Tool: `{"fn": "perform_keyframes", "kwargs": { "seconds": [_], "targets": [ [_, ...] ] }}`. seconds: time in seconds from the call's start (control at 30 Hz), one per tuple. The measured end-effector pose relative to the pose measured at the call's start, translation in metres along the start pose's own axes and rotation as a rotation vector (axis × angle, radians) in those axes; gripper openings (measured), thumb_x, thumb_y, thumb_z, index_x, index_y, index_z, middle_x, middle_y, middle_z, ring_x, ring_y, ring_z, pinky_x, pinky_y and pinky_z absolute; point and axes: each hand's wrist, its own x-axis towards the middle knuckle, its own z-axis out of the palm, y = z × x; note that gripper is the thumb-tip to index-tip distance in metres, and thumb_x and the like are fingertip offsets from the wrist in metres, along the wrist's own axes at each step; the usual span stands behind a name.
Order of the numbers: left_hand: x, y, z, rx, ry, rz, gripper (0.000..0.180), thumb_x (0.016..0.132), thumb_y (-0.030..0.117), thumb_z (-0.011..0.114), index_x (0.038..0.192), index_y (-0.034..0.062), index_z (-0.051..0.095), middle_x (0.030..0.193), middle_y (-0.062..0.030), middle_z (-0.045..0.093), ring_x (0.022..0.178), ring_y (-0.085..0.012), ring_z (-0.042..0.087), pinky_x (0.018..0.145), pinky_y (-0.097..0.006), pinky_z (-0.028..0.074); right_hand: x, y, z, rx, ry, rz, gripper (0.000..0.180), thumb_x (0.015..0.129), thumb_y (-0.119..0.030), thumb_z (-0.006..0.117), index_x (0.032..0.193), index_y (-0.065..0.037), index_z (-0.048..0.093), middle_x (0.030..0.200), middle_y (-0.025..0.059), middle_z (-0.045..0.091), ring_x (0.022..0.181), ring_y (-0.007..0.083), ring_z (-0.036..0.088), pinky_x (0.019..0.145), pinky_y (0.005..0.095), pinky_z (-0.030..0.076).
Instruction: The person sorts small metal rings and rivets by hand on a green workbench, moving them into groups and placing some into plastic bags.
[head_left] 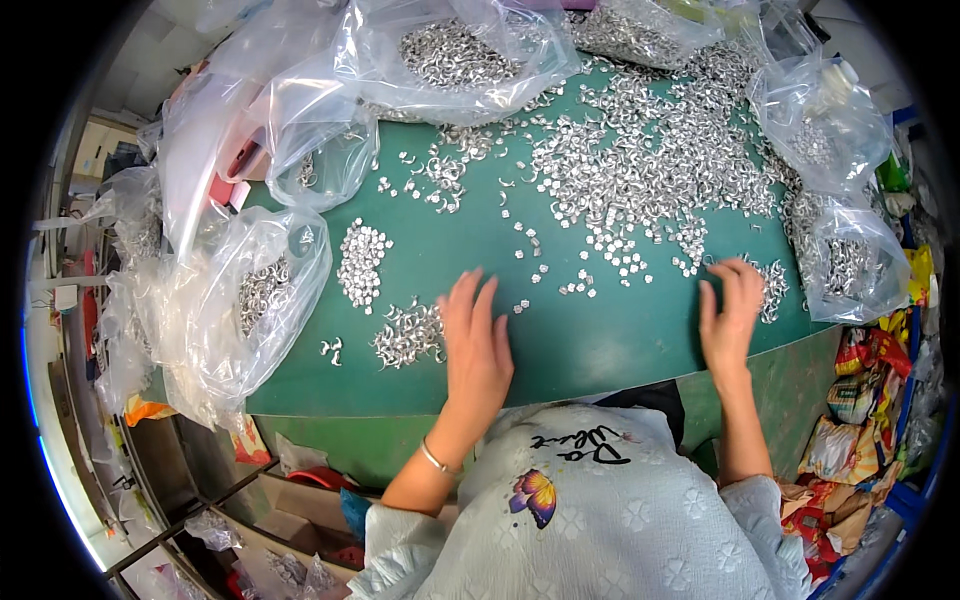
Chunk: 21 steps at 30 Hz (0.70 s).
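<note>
My left hand (476,340) hovers over the green tabletop with its fingers apart and nothing visible in them. Its outer fingers are beside a small heap of curved silver metal pieces (408,334). Past that heap lies a group of small blocky silver pieces (363,262). On the right, my right hand (731,312) has bent fingers, with a gap between thumb and forefinger. Its fingertips are near another small heap of silver pieces (771,288), partly covered by the hand. A wide spread of mixed silver pieces (650,150) lies beyond both hands.
Clear plastic bags of metal pieces stand around the green table (420,235), including a left bag (262,320), a far bag (460,60) and a right bag (850,255). Coloured packets (850,400) lie off the right edge. Compartments (270,510) stand below left.
</note>
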Motion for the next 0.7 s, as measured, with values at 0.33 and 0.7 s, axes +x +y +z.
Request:
{"fn": "perform_keyframes", "kwargs": {
  "seconds": [0.33,0.7],
  "targets": [
    [0.025,0.014,0.044,-0.075,-0.3,0.181,0.047,0.087,-0.006,0.055,0.133,-0.0045,0.045,0.146,-0.0224,0.036,0.139,-0.0424,0.03,0.113,-0.054,0.029,-0.003,-0.063,0.023,0.267,-0.449,-0.19,0.045,0.082,-0.01,0.069,0.125,-0.001,0.055,0.135,0.0155,0.049,0.135,0.0355,0.039,0.106,0.0496,0.036],
    [0.043,0.025,0.064,0.152,-0.361,0.501,0.04,0.084,0.002,0.06,0.124,0.0009,0.056,0.141,-0.0163,0.044,0.134,-0.0366,0.038,0.11,-0.054,0.032,0.041,-0.039,0.045,0.15,-0.195,-0.244,0.018,0.078,-0.005,0.069,0.095,-0.004,0.066,0.108,0.0074,0.059,0.102,0.0288,0.053,0.086,0.0417,0.041]
  ]
}}
